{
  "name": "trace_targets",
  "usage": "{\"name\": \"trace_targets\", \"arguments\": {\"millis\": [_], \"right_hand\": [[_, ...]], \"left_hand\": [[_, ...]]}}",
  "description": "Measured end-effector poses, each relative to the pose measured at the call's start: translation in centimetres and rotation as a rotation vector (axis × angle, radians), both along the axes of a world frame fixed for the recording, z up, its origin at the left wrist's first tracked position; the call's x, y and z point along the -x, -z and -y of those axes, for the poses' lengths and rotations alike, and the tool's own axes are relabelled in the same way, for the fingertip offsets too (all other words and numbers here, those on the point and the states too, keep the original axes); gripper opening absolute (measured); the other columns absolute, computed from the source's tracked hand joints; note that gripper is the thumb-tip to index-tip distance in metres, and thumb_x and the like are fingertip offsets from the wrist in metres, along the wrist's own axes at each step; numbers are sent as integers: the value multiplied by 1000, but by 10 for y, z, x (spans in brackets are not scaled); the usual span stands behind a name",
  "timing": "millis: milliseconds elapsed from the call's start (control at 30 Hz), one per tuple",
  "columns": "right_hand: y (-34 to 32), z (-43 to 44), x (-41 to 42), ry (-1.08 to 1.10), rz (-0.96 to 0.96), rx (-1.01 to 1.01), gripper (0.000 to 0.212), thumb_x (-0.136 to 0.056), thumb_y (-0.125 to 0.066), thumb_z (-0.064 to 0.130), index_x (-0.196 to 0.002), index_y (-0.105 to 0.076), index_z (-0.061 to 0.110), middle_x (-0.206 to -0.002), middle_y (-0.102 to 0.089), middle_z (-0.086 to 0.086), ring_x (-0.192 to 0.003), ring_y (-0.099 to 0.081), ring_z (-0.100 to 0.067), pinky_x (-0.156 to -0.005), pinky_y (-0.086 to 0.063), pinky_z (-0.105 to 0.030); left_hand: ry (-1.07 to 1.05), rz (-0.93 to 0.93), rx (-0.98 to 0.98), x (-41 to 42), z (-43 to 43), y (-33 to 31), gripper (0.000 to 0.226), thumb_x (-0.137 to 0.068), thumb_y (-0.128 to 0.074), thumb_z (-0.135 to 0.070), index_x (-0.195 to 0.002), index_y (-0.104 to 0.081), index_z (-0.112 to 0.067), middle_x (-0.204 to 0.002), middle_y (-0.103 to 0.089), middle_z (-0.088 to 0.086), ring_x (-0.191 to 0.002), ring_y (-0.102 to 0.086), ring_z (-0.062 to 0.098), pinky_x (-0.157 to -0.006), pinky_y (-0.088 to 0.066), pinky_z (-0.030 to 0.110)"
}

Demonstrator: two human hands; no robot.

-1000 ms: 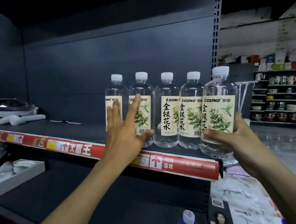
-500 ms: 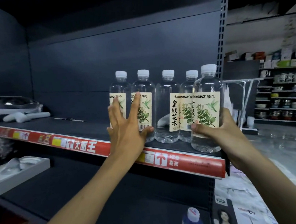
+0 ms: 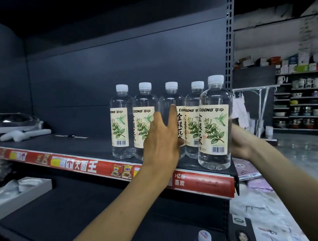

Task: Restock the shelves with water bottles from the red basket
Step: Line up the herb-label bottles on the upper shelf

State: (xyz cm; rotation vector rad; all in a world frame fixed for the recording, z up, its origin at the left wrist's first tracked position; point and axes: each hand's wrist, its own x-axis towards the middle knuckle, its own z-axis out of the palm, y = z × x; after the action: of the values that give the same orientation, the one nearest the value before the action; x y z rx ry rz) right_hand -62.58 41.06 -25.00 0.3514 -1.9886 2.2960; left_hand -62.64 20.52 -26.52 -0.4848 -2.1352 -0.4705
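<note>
Several clear water bottles with white caps and cream flower labels stand on the dark shelf [image 3: 92, 153] behind its red price strip. The front bottle [image 3: 215, 124] stands at the shelf's right end, close to the edge, with my right hand [image 3: 239, 143] wrapped around its right side. My left hand [image 3: 161, 139] is spread open, fingers resting against the second bottle [image 3: 145, 119] and third bottle [image 3: 172, 100] in the row. The leftmost bottle [image 3: 120, 121] stands apart from both hands. The red basket is not in view.
A blue bottle with a white cap [image 3: 204, 238] shows at the bottom edge. A white box [image 3: 18, 196] lies on the lower shelf at left. Plastic-wrapped items [image 3: 19, 130] sit at the shelf's far left. The perforated shelf upright [image 3: 230, 59] rises right of the bottles.
My right hand has set its bottle down at the shelf's right end, in front of the row. My left hand has slid right from the first two bottles toward the second and third.
</note>
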Motion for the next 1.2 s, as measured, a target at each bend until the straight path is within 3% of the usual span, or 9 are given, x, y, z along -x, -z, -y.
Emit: {"name": "trace_targets", "arguments": {"millis": [167,400,533,600,667,733,867,1067,1200], "right_hand": [[6,0,10,-34,-30,42,29,-78,-57,29,-80,-82,16,-94,-77,-12,-85,-75,-25,-60,-60,-33],[-1,1,3,48,51,-55,33,-82,-56,24,-99,-75,2,-103,-74,-19,-90,-74,-31,-62,-60,-39],[4,6,-28,376,-186,-154,42,-95,-47,56,-115,-66,24,-105,-76,2,-96,-72,-21,-79,-53,-38],[17,15,-60,464,-349,-189,62,-78,-52,78,-124,-57,37,-107,-72,16,-102,-69,-13,-84,-51,-37],[31,29,-86,532,-446,-342,72,-61,-66,83,-122,-45,52,-107,-63,34,-101,-64,3,-83,-50,-30],[39,37,-89,626,-505,-497,70,-61,-78,64,-116,-36,53,-99,-58,44,-95,-61,14,-79,-52,-26],[40,37,-80,604,-490,-467,67,-80,-75,16,-132,-35,32,-115,-60,16,-110,-61,-8,-95,-53,-41],[40,27,-78,482,-458,-509,64,-92,-61,5,-141,-27,28,-112,-56,21,-99,-59,14,-75,-49,-7],[37,25,-81,374,-385,-446,62,-97,-52,0,-148,-26,25,-119,-64,7,-100,-63,8,-79,-52,-12]], "left_hand": [[-2,49,-16,-2,2,-2,101,-84,-75,-6,-153,-4,-22,-130,-41,13,-74,-54,13,-69,-53,26],[71,44,-63,-6,8,0,91,-85,-67,7,-152,-11,-19,-121,-50,12,-80,-61,22,-73,-59,36],[162,-31,-95,-25,8,7,66,-89,-67,-8,-145,-33,-16,-118,-52,1,-83,-57,13,-67,-48,19],[240,-22,-106,-38,4,17,53,-93,-63,-24,-141,-41,-19,-119,-53,-4,-90,-58,11,-74,-45,18],[298,38,-95,-48,-2,26,46,-94,-61,-32,-136,-47,-20,-121,-55,-4,-101,-58,15,-85,-51,30],[298,76,-80,-53,-5,31,40,-94,-62,-33,-131,-52,-20,-119,-57,-3,-106,-56,19,-87,-51,38],[294,92,-78,-60,1,38,37,-95,-60,-35,-128,-54,-20,-118,-58,-2,-109,-55,18,-90,-50,39],[370,201,-55,-63,4,39,39,-93,-63,-28,-130,-51,-22,-125,-58,-3,-115,-52,16,-93,-45,32],[536,358,-257,-70,-4,35,30,-91,-66,-16,-116,-52,-25,-114,-60,-6,-102,-59,12,-88,-51,32]]}}
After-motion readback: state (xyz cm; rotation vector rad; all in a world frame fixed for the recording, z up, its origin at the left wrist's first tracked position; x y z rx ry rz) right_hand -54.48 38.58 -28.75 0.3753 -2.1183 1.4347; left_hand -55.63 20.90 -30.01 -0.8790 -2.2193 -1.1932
